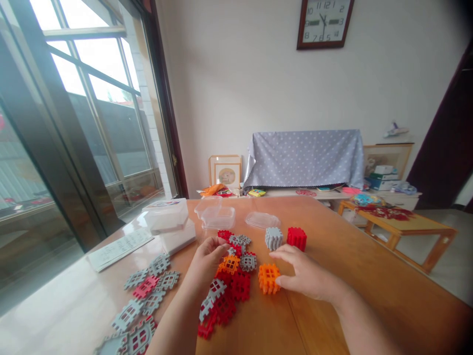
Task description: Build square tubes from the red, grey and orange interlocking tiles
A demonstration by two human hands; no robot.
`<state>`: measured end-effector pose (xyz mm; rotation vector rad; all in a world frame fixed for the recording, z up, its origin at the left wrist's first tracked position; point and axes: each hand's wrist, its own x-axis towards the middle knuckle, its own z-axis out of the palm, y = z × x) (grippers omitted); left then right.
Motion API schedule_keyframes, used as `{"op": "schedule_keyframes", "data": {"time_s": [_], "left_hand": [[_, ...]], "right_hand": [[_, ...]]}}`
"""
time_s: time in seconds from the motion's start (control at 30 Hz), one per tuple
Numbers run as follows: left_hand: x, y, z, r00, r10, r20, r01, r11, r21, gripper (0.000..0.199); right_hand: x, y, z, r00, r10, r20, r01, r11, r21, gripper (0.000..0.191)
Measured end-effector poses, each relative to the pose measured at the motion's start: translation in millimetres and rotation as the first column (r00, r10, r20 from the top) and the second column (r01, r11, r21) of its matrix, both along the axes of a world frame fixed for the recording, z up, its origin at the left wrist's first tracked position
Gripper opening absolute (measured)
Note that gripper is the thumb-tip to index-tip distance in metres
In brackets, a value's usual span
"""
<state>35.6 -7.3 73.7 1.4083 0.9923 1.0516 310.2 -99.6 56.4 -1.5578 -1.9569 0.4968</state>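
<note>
My left hand (210,256) reaches over a loose heap of square plastic building pieces with notched edges and window-like openings. Its thumb and forefinger are pinched together near a red piece (224,235); whatever they grip is hidden. Beside them in the heap lie an orange piece (229,265) and a grey piece (248,262). My right hand (306,273) is open, its thumb at the edge of a stack of orange pieces (269,279). Just beyond its fingers stand a grey stack (274,238) and a red stack (296,238).
More grey pieces (127,315) and a pink-red one lie left of my left forearm. Behind them are a paper sheet (120,249), white boxes (166,217), a clear plastic tub (218,218) and a clear lid (262,220). A low wooden table (417,227) stands at the right.
</note>
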Motion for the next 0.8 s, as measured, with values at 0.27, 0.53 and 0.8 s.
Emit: {"op": "schedule_keyframes", "data": {"time_s": [0.27,0.53,0.8], "left_hand": [[-11,3,-6.0,0.755,0.186,-0.628,0.080,0.926,0.370,0.022],[8,-14,-4.0,0.442,0.263,-0.858,0.254,0.880,0.401,0.028],[3,-3,-3.7,0.673,0.332,-0.661,0.020,0.885,0.465,0.014]], "right_hand": [[-7,1,1.9,0.994,-0.091,-0.061,0.094,0.994,0.046,0.042],[-13,6,-3.3,0.992,-0.096,-0.076,0.103,0.990,0.094,0.039],[-14,10,-7.9,0.989,-0.111,-0.098,0.122,0.986,0.111,0.039]]}}
